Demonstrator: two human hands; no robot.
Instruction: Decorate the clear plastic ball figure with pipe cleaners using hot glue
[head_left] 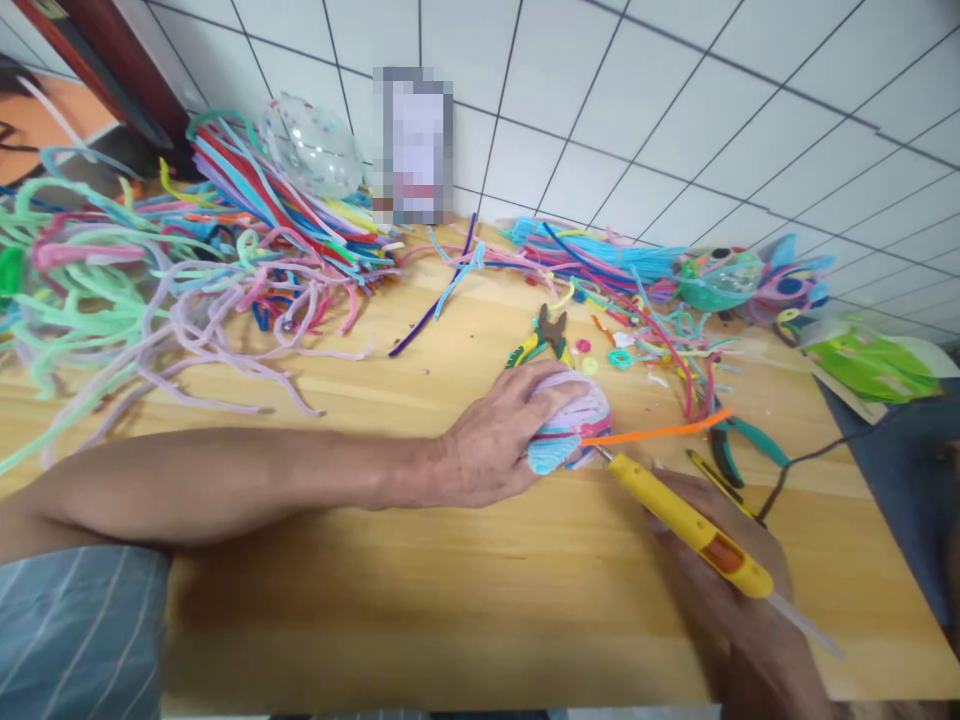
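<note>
My left hand (495,435) is closed around a ball wrapped in pipe cleaners (574,405), lilac on top with pink and light blue bands. An orange pipe cleaner (660,432) sticks out from the ball's right side. In my right hand (720,560) is a yellow glue gun (690,525) with a clear glue stick at its back end. Its metal nozzle is at the ball, close to where the orange pipe cleaner starts; whether it touches cannot be made out. Just beyond the ball lie yellow-green pliers (544,340).
Loose pipe cleaners (202,310) are heaped at the left. Blue and pink bundles (592,250) lie along the tiled wall, beside a decorated clear ball (720,278). A phone-like object (418,150) stands against the wall. Teal-handled pliers (739,445) and a cord (784,475) lie at right.
</note>
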